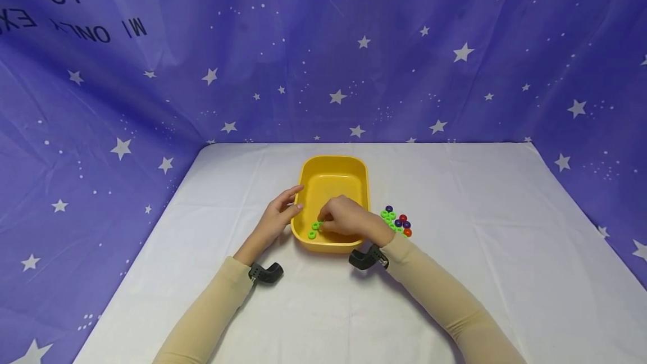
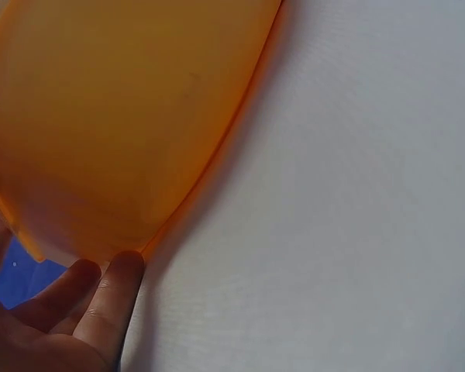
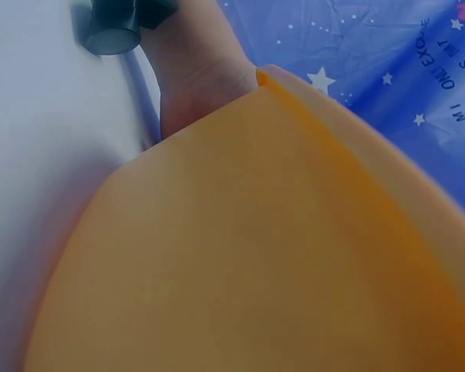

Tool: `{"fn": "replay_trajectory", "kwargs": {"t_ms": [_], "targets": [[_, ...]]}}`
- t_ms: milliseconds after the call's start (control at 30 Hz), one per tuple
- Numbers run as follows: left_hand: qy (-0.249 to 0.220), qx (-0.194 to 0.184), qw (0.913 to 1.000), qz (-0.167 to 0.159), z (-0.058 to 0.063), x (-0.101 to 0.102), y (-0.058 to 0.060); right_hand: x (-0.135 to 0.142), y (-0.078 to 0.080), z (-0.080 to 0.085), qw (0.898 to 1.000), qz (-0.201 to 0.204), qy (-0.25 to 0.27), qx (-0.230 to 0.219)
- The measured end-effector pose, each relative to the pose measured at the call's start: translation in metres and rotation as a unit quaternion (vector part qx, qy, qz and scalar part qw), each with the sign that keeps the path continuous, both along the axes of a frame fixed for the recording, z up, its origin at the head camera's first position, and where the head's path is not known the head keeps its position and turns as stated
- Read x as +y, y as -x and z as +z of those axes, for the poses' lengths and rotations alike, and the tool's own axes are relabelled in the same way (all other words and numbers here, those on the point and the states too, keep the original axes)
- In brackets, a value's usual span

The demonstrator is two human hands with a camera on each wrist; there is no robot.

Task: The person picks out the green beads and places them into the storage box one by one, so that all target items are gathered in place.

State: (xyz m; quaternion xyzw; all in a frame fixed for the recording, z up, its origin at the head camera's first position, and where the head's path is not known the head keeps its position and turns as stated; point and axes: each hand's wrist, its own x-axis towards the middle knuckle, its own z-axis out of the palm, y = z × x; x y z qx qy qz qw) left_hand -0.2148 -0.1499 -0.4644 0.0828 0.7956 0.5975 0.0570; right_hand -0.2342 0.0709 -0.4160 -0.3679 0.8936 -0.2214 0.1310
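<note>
A yellow plastic tray (image 1: pixel 333 246) stands on the table, with a few small green rings (image 1: pixel 312 235) near its front left corner. My left hand (image 1: pixel 278 216) holds the tray's left wall, thumb at the rim and fingers (image 2: pixel 108 306) against the outside in the left wrist view. Inside the tray, my right hand (image 1: pixel 346 216) has curled fingers and pinches a green ring (image 1: pixel 320 223), largely covered by the hand. The right wrist view shows the tray's outer wall (image 3: pixel 217 248), which hides the right hand.
Right of the tray lies a loose cluster of green rings (image 1: pixel 385 214), with purple beads (image 1: pixel 388 208) and red beads (image 1: pixel 407 232); the right wrist partly covers it. White cloth (image 1: pixel 313 308) covers the table. Purple star-printed curtains (image 1: pixel 303 60) hang around it. Each wrist carries a black mount (image 1: pixel 268 274).
</note>
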Motion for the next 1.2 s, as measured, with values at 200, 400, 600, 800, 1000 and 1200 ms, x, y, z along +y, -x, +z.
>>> {"fn": "replay_trajectory", "kwargs": {"t_ms": [200,400,600,800,1000,1200], "targets": [[-0.001,0.000,1.0000,0.002,0.000,0.000,0.000,0.000,0.000,-0.002,1.000,0.020,-0.020,-0.004],[-0.001,0.005,1.0000,-0.007,0.002,0.001,0.000,0.001,0.001,-0.001,1.000,-0.004,-0.006,0.010],[-0.008,0.005,1.0000,-0.003,0.003,0.001,-0.001,0.001,0.003,-0.001,0.998,-0.019,0.043,0.032],[-0.012,0.004,0.9999,-0.006,0.000,0.000,-0.001,0.009,0.006,0.008,0.995,-0.036,0.091,0.028],[-0.007,0.001,1.0000,0.006,-0.001,0.000,-0.002,0.030,0.011,0.023,0.990,-0.063,0.120,0.034],[-0.007,0.002,0.9999,0.009,-0.001,0.001,-0.001,0.063,0.017,0.034,0.986,-0.099,0.132,0.037]]}}
